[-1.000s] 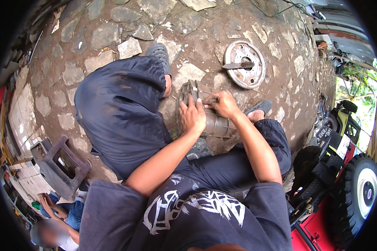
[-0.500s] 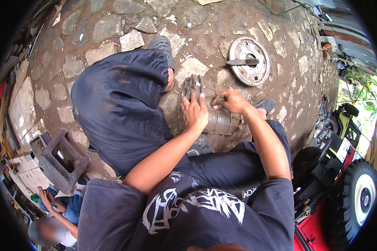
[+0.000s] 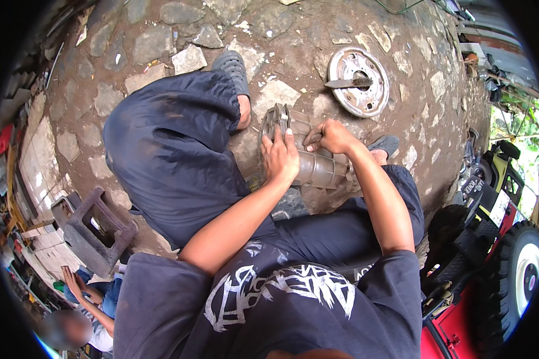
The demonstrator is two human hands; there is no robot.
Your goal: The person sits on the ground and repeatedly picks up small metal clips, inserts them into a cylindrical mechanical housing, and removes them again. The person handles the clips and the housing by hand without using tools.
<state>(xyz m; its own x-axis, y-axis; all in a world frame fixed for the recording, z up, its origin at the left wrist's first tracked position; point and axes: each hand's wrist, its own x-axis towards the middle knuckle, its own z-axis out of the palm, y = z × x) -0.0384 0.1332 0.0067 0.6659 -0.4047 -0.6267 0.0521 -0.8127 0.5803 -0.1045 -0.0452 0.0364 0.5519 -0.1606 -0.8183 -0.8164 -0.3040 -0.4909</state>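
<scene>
A ribbed metal casing with a bolted flange at its left end lies on the ground between my legs. My left hand grips that flange, fingers bent over its top. My right hand is closed over the casing's ribbed body, thumb and index finger pinched on something small and dark that I cannot make out. Beyond the casing, a pale round metal disc lies flat, with a dark blade-like tool across its middle.
A rough stone-and-dirt floor surrounds me. At left stands a worn plastic stool, with a seated co-worker below it. A small red vehicle with a large tyre is close on my right. Corrugated sheeting edges the upper right.
The whole view has shifted slightly. My right hand has slid a little to the right along the casing; my left hand stays on the flange.
</scene>
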